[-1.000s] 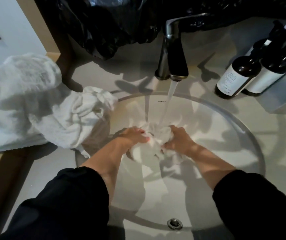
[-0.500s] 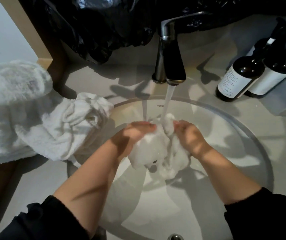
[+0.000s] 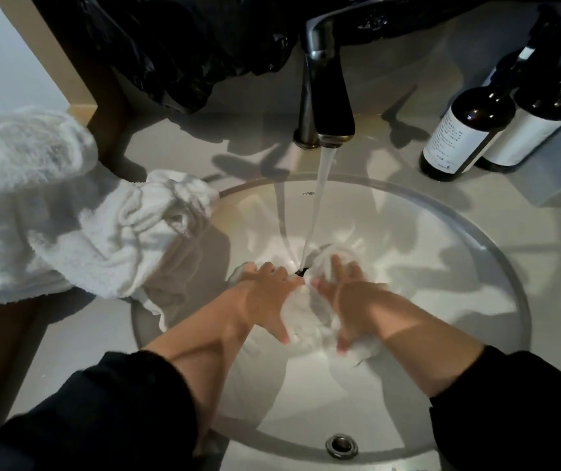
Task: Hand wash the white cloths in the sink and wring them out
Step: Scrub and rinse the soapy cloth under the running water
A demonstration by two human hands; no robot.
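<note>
Several white cloths [image 3: 68,226] lie heaped on the counter left of the sink [image 3: 442,260], one end drooping over its rim; their exact count is unclear. One wet cloth [image 3: 306,314] lies bunched in the basin under the running faucet [image 3: 331,100]. The left hand [image 3: 265,294] and right hand [image 3: 354,297] press it down, fingers spread flat, clasping nothing. Two dark bottles [image 3: 466,130] stand at right.

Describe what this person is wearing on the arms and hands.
Both arms wear loose black long sleeves, the left sleeve and right sleeve pushed up so the forearms are bare. The left hand and right hand are bare: no gloves, and no watch, bracelet or ring shows, though motion blur could hide a thin ring.
</note>
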